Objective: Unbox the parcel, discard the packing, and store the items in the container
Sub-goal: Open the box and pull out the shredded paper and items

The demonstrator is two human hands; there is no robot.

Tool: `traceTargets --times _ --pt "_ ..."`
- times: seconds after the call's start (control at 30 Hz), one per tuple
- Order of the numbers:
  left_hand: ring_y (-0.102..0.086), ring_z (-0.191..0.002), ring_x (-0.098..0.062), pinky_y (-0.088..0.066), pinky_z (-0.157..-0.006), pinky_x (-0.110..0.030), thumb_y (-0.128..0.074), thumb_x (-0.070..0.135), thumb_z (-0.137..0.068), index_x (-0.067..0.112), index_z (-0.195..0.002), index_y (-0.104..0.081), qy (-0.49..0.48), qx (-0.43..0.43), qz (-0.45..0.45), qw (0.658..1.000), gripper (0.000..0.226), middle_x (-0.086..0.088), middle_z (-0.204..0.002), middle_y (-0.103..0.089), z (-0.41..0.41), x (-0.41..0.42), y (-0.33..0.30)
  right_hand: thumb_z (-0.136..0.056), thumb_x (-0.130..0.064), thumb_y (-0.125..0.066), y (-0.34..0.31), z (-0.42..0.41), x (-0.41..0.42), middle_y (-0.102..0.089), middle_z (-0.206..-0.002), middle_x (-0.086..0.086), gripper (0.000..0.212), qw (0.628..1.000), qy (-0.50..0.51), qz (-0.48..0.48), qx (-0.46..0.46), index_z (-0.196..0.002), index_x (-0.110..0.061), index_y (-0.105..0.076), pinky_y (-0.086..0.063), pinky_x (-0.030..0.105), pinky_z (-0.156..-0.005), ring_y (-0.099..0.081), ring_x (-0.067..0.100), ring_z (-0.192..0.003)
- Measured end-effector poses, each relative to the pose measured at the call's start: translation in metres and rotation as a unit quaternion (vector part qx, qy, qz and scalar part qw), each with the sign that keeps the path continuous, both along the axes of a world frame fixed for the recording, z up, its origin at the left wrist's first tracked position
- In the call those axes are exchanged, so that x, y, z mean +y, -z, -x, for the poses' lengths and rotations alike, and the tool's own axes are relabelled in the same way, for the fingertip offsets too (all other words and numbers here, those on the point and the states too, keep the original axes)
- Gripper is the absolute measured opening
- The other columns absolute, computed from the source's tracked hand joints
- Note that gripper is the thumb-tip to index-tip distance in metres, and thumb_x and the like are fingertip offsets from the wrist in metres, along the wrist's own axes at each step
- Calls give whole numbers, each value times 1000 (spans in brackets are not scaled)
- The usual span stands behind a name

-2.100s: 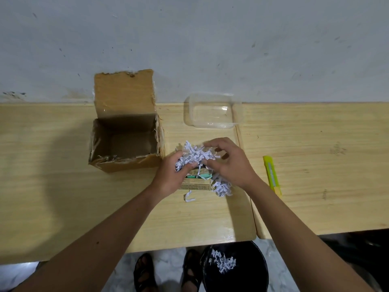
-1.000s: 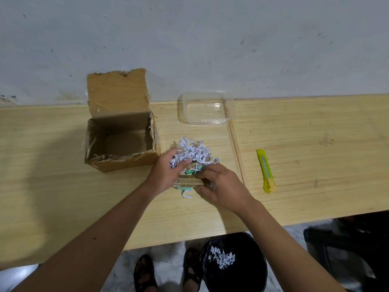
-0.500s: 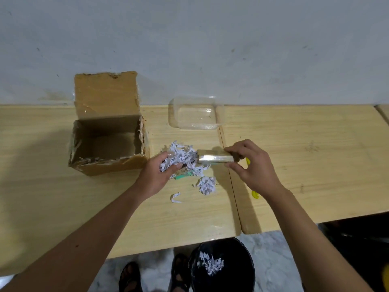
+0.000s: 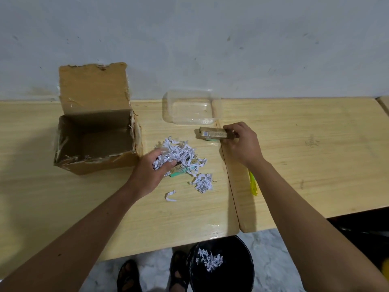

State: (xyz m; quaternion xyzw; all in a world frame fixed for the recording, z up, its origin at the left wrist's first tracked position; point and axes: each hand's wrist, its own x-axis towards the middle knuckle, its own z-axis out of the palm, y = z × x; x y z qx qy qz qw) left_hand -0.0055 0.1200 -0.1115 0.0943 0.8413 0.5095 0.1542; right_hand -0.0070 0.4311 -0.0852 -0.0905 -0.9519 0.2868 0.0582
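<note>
An open cardboard parcel box (image 4: 94,142) stands empty at the left of the wooden table. My left hand (image 4: 150,173) grips a heap of white shredded paper (image 4: 179,153) that lies over another small boxed item (image 4: 179,170). My right hand (image 4: 242,143) holds a small tan item box (image 4: 212,134) by its right end, just in front of the clear plastic container (image 4: 190,108) by the wall. Two loose clumps of shredded paper (image 4: 203,182) lie on the table nearer to me.
A black bin (image 4: 221,268) with some shredded paper inside stands on the floor below the table edge, beside my sandalled feet. A yellow utility knife (image 4: 253,184) lies partly hidden under my right forearm. A seam (image 4: 229,186) runs between two table tops.
My right hand pulled the tan item box out of the paper heap and carried it away toward the clear container. My left hand stayed on the shredded paper.
</note>
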Motion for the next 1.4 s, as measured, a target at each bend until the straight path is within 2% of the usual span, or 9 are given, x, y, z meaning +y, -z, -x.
traceTargets --times 0.2,0.33,0.47,0.57,0.63,0.7,0.9,1.1,1.4 --pt "-57 -122 -3 -33 -91 5 -75 28 -94 11 -128 -67 -13 1 2 1000 39 9 -127 -65 -2 4 -4 -80 -1 -76 -1 -11 2 -67 -125 6 46 999 -6 -3 50 -125 -10 -70 -51 42 -102 -63 25 -113" --pt "-60 -110 6 -40 -92 -4 -74 28 -94 21 -123 -66 -12 -11 -8 1000 31 19 -118 -66 -3 5 -5 -82 1 -73 -10 -28 -8 -69 -116 0 40 995 -16 31 91 -119 -16 -73 -54 40 -95 -65 20 -107" --pt "-53 -124 -1 -31 -88 7 -74 28 -95 12 -131 -65 -15 -10 -2 1000 40 14 -127 -61 -3 5 -4 -88 5 -71 -24 -50 -41 -73 -103 -1 28 981 -70 147 107 -106 -14 -79 -58 33 -82 -69 14 -93" --pt "-58 -125 -4 -40 -102 -11 -74 33 -94 11 -132 -65 -12 -14 -12 1000 44 9 -133 -66 -2 5 -3 -87 5 -73 -23 -61 -66 -76 -98 -1 24 969 -150 188 57 -99 -14 -82 -58 32 -81 -71 13 -90" --pt "-63 -117 2 -44 -101 -18 -74 32 -94 16 -125 -68 -12 -16 -20 1000 35 10 -124 -72 -1 4 -3 -85 2 -74 -16 -62 -77 -77 -99 -2 23 966 -185 181 27 -97 -16 -83 -57 33 -82 -72 13 -91" --pt "-64 -105 12 -44 -91 -10 -74 28 -95 22 -116 -69 -7 -13 -24 1000 23 16 -113 -73 -2 3 -4 -85 -5 -77 -9 -58 -81 -75 -103 -3 21 967 -200 156 23 -101 -18 -83 -55 35 -87 -70 13 -98" --pt "-66 -96 12 -46 -81 -7 -75 25 -95 20 -113 -71 -6 3 -26 1000 19 12 -108 -75 -2 4 -4 -81 -17 -81 2 -43 -80 -66 -117 -6 32 974 -203 97 14 -113 -19 -77 -54 39 -95 -63 17 -111" --pt "-61 -99 19 -43 -83 -3 -75 30 -94 26 -112 -68 -16 -4 -21 1000 20 21 -107 -71 -2 3 -1 -74 -33 -87 8 -33 -79 -59 -117 -4 51 971 -232 10 -55 -119 -18 -68 -54 38 -88 -58 19 -100" --pt "-62 -107 16 -44 -85 -3 -74 32 -95 22 -124 -69 -15 -20 -32 999 31 16 -116 -73 -3 3 0 -73 -48 -89 2 -37 -81 -55 -104 -14 61 973 -206 38 -97 -123 -21 -68 -38 26 -81 -50 16 -100"
